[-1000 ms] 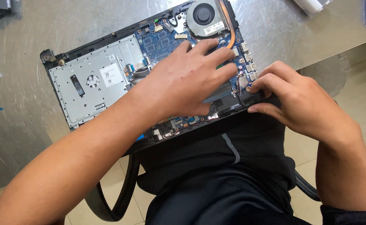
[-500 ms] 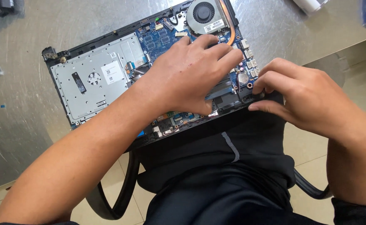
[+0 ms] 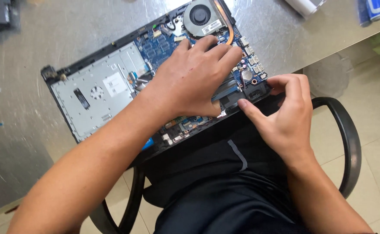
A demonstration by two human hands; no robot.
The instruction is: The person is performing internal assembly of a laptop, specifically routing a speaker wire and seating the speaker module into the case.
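Pressing left hand flat, fingers spread, on opened laptop; right hand fingers pinching its near edge at table rim.

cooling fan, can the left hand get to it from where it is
Probably yes: the left hand lies flat on the blue board, fingertips just short of the fan, which lies uncovered with nothing between.

The opened laptop lies aslant on the table, its near edge at the table's front edge. The fan sits at its far right corner — the board just left of it. The left hand rests flat on the board; the right hand is at the laptop's near right corner — above a chair.
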